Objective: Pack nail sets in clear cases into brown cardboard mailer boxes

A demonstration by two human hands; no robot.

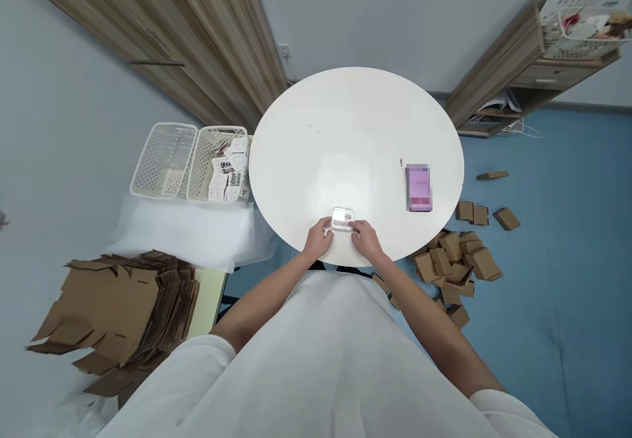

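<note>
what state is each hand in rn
Left hand: at left edge of the clear, rectangular, plastic-looking case; grip unclear.
Right hand: at the case's right side; grip unclear.

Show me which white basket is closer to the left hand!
The right basket, beside the white table, holding printed cards; the left basket stands farther from the left hand.

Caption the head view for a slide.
Left hand and right hand at a small clear case on a white table, a purple box to the right.
</note>
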